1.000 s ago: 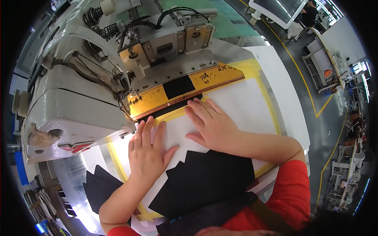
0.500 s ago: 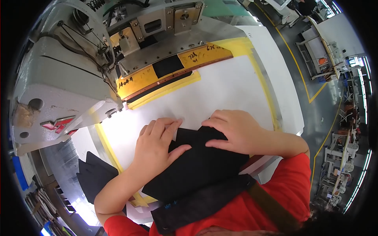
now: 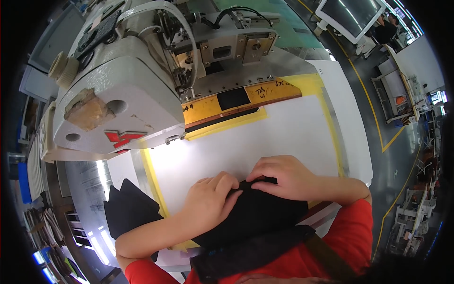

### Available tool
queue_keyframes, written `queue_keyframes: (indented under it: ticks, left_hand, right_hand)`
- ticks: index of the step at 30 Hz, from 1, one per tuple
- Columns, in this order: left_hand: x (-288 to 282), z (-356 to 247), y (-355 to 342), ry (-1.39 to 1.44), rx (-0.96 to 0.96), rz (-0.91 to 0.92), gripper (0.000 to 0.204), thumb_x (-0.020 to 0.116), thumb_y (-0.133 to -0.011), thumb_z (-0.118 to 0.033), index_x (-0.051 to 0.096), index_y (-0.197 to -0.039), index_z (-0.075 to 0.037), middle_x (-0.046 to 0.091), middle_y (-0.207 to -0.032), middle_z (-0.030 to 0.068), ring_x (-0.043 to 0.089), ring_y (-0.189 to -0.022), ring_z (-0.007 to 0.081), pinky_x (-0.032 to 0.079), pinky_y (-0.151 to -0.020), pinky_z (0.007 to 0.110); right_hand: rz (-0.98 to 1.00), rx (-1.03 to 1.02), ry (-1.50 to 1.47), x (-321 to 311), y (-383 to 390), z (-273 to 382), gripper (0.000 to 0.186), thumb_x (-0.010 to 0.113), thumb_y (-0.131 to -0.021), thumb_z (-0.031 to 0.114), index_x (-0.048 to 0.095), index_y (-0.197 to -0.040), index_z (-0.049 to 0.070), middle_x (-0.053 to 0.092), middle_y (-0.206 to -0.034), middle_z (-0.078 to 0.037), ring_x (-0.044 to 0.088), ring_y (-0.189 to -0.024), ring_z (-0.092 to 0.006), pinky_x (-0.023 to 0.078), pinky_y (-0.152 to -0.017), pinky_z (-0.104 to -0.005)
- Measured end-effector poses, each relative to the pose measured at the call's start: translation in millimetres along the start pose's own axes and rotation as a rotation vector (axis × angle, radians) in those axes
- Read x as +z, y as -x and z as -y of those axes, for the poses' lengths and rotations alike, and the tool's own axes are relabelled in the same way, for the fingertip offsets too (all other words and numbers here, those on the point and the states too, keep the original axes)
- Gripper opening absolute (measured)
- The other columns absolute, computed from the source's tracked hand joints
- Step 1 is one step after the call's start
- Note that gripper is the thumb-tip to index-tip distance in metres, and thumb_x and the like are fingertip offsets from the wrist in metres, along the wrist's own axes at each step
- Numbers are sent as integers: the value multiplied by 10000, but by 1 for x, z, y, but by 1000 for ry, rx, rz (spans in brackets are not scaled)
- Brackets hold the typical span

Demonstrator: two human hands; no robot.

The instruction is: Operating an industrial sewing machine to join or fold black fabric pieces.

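Pinching the far edge of the black fabric (image 3: 265,210) at the near end of the white sheet (image 3: 293,135), your left hand (image 3: 210,195) and right hand (image 3: 282,176) grip it thumb-to-fingers, so uneven pull could skew it, or clinging layers could come up together.

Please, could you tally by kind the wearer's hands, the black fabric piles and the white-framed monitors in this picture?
Left hand and right hand: 2
Central pile and left pile of black fabric: 2
White-framed monitor: 1
Total: 5
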State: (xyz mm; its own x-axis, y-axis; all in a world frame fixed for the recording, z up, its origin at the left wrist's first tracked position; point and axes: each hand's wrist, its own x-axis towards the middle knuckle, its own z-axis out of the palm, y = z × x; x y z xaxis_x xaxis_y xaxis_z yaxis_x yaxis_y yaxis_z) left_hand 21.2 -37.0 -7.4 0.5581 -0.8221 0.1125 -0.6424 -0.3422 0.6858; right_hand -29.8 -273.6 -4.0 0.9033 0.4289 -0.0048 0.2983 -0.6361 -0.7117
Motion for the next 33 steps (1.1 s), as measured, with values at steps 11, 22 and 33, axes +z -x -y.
queue_keyframes:
  ticks: [11, 22, 33]
  left_hand:
    - [-18, 29, -7, -240, -12, -383, 499, 752, -747, -22, 531, -1191, -76, 552, -820, 79, 559, -605, 212, 455, -508, 316]
    - [-8, 44, -13, -509, 18, -273, 479, 718, -818, -285, 588, -1203, -32, 557, -1264, 128, 575, -1134, 296, 486, -886, 393]
    - [-5, 47, -9, -576, -124, -229, 585, 699, -825, -379, 559, -1269, -24, 490, -1378, 168, 542, -1193, 363, 461, -933, 432]
  right_hand:
    - [-27, 106, -88, -7, -70, -22, 192, 620, -921, 210, 657, -996, 37, 663, -897, -139, 641, -815, -317, 498, -736, -394]
    - [-280, -34, 380, 8, -133, -30, 304, 667, -842, 325, 618, -676, 75, 624, -655, -89, 637, -641, -297, 495, -581, -418]
    - [-305, -70, 427, 9, -145, -25, 290, 683, -807, 296, 636, -646, 60, 620, -628, -109, 635, -610, -299, 499, -570, -416]
